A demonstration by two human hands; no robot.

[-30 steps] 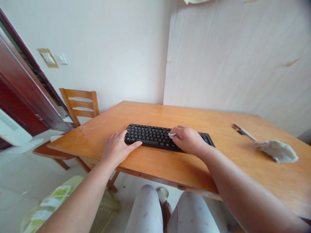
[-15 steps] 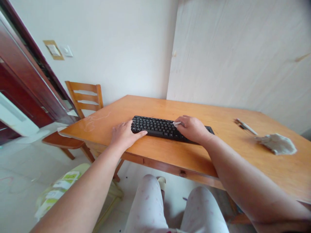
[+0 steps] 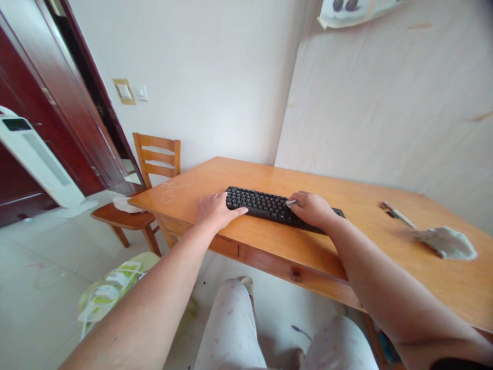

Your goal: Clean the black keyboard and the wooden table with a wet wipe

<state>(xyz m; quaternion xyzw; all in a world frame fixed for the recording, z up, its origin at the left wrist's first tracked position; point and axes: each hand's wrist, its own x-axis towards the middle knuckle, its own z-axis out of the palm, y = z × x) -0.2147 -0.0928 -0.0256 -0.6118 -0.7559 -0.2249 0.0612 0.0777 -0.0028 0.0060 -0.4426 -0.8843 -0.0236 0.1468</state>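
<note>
A black keyboard (image 3: pixel 265 206) lies at a slight slant on the wooden table. At its left end is my left hand (image 3: pixel 216 209), with the thumb stretched along the front edge and the fingers round the end, gripping it. Over the keyboard's right half, my right hand (image 3: pixel 314 208) is closed, pinching a small whitish wad (image 3: pixel 292 203) against the keys. Whether the wad is cloth or tissue I cannot tell. The keys under my right hand are hidden.
On the table's (image 3: pixel 246 172) right side lie a greyish crumpled cloth (image 3: pixel 449 242) and a thin pen-like stick (image 3: pixel 400 216). A wooden chair (image 3: pixel 157 156) stands at the left end. A green-and-white stool (image 3: pixel 115 282) is by my left forearm, a white upright appliance (image 3: pixel 38 159) farther left.
The view has swung left, so everything sits farther right in the picture. Both hands keep nearly the same places on the keyboard, the right one shifting only slightly.
</note>
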